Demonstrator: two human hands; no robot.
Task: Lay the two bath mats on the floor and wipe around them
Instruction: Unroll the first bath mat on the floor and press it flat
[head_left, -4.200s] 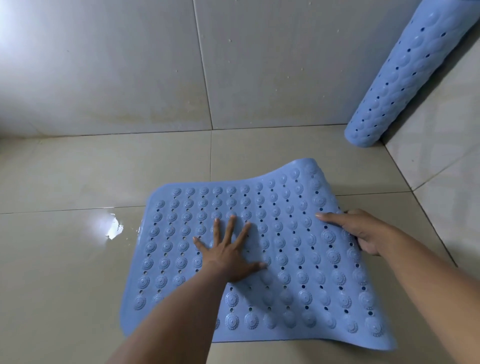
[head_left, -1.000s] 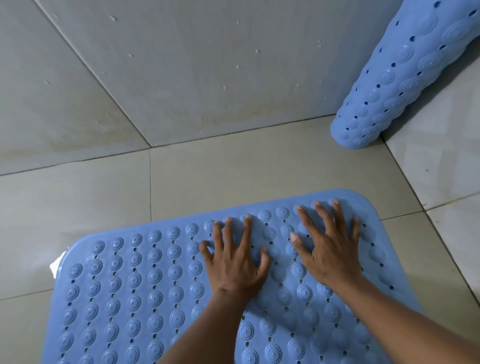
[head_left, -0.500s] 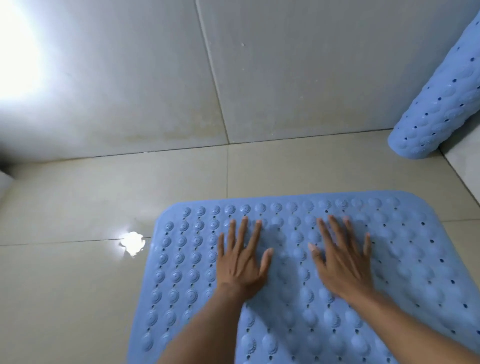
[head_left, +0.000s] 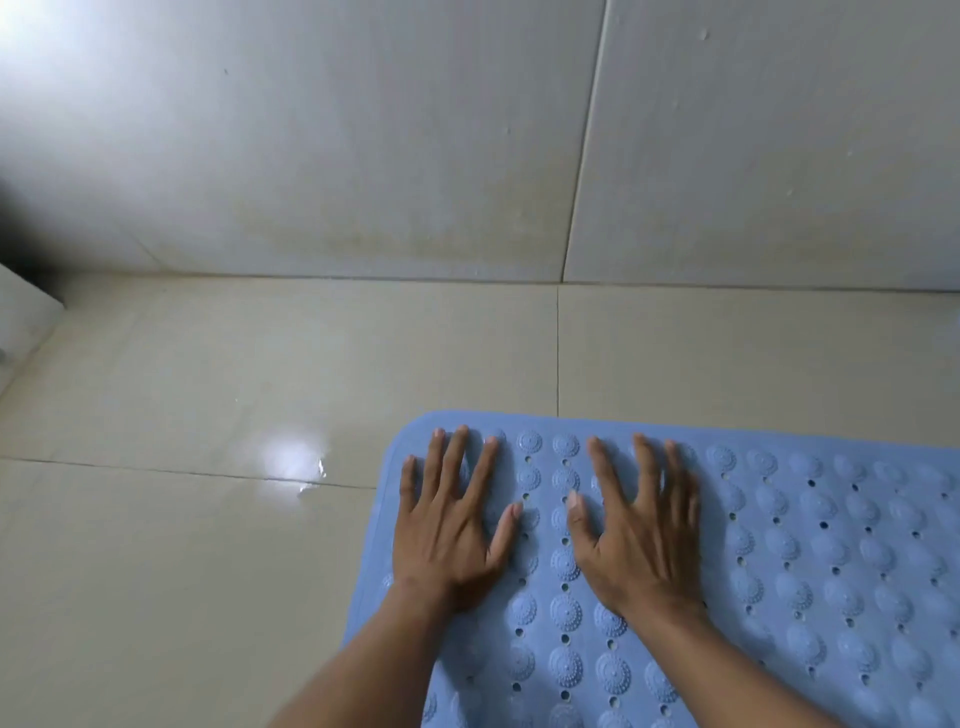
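A blue rubber bath mat (head_left: 810, 561) with raised round bumps and small holes lies flat on the tiled floor at the lower right. My left hand (head_left: 452, 525) presses palm down on its far left corner, fingers spread. Beside it, my right hand (head_left: 639, 525) lies flat on the mat too, fingers apart, near the far edge. Neither hand grips anything. The second mat is out of view.
The beige floor tiles (head_left: 208, 571) are glossy, with a bright light glare and a small wet patch (head_left: 298, 462) left of the mat. A grey tiled wall (head_left: 363, 156) rises just behind. A white edge (head_left: 21, 306) shows at the far left.
Both hands slid left across the mat to its far left corner, and the mat now lies flat. My view turned left, so the rolled second mat left the frame.
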